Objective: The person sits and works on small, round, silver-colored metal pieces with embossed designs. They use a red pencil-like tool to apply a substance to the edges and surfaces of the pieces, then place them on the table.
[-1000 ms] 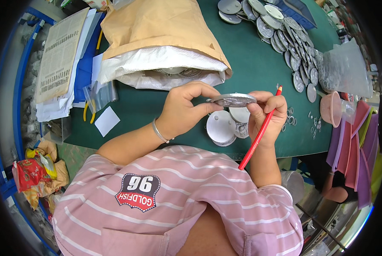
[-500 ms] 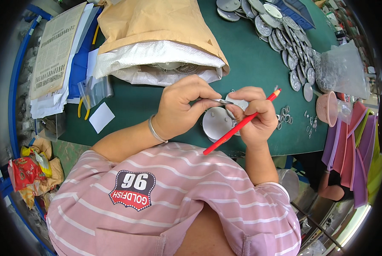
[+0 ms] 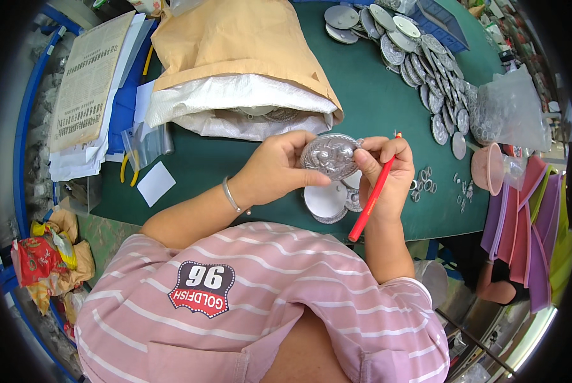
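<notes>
A round silver medallion (image 3: 329, 157) with a raised relief faces up, held between both hands over the table. My left hand (image 3: 276, 165) grips its left edge, thumb along the lower rim. At the small loop on its upper right, my right hand (image 3: 388, 172) pinches the rim with thumb and fingers. A red pencil (image 3: 373, 203) is also tucked in my right hand, slanting down toward my shirt. Just below the medallion, a few more silver discs (image 3: 324, 202) lie on the table, plain side up, partly covered by my hands.
A paper sack (image 3: 235, 48) with a white lining and discs inside lies ahead. Many silver discs (image 3: 420, 60) are heaped at the far right, by a blue bin (image 3: 442, 22). Metal rings (image 3: 424, 182), a pink cup (image 3: 488, 168), and yellow-handled pliers (image 3: 130, 171) lie around.
The medallion has turned from edge-on to show its relief face. My left hand has opened wider around its rim, and the pencil in my right hand has swung steeper.
</notes>
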